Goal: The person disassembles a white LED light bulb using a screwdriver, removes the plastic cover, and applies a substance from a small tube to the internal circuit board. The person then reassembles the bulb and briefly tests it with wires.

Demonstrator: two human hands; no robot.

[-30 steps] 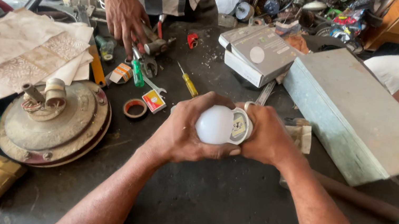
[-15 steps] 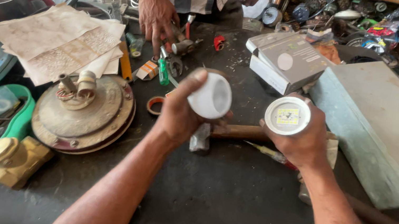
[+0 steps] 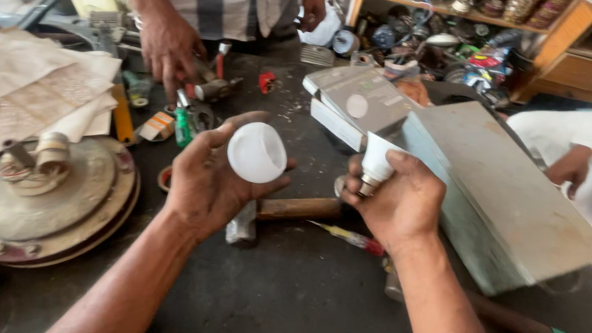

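Both hands are busy: my left hand point(image 3: 211, 177) cups the white dome cover point(image 3: 257, 152) loosely in curled fingers, my right hand point(image 3: 394, 198) grips the bulb base point(image 3: 376, 162), both held over the dark surface point(image 3: 305, 310). I judge the dome could slip from that loose cradle and drop. Largest nearby, the grey metal box point(image 3: 504, 200) crowds my right; the round metal disc point(image 3: 44, 206) sits left. A hammer's wooden handle point(image 3: 301, 208) and a screwdriver point(image 3: 348, 237) lie directly beneath. Another person's hand point(image 3: 168, 51) rests on tools beyond.
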